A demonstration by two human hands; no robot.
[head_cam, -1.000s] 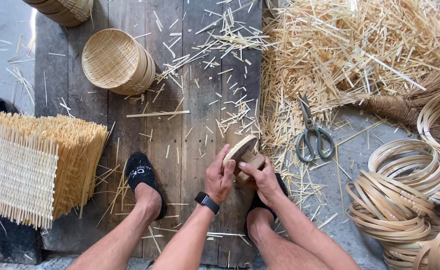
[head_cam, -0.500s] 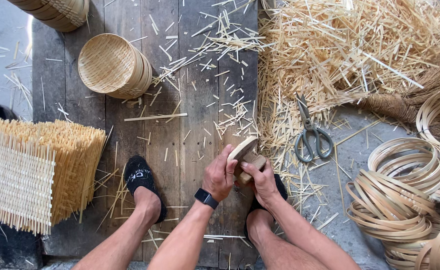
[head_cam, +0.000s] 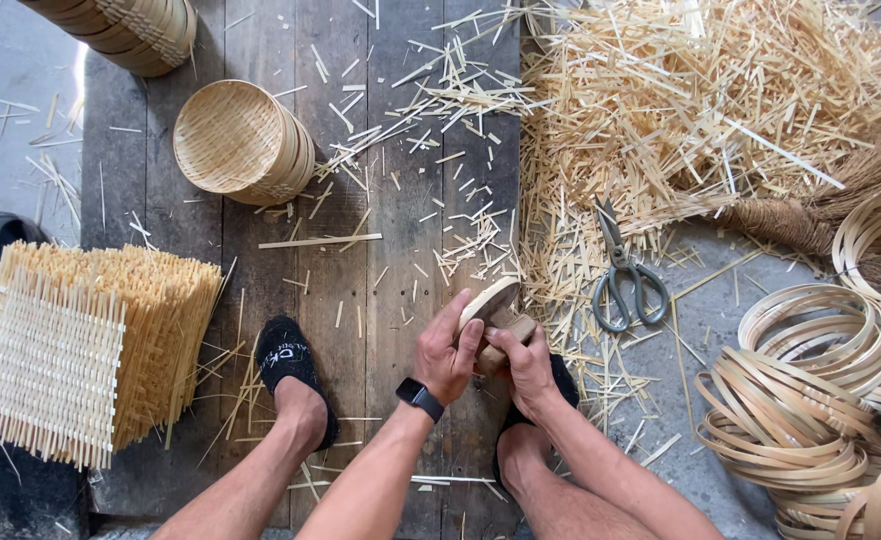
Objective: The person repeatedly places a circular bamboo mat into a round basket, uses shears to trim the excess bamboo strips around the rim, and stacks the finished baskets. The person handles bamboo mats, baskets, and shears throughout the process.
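Wooden and round, a small disc (head_cam: 487, 302) is held up on its edge between both hands, above the dark floor planks (head_cam: 360, 300). It is gripped by the left hand (head_cam: 447, 352), whose fingers are curled around its near side. The right hand (head_cam: 527, 366) is closed around a short wooden block (head_cam: 508, 332) that is pressed against the disc. A black watch (head_cam: 419, 398) is worn on the left wrist. Two feet in black shoes are set on the planks, one on each side of the hands. Scissors (head_cam: 622, 272) are lying just to the right of the hands, beside a big heap of pale sticks (head_cam: 700, 110). A woven basket (head_cam: 242, 142) is lying on its side further up the planks. A stack of woven mats (head_cam: 80, 345) is seen at the left. Coils of thin wooden strips (head_cam: 810, 385) are piled at the right.
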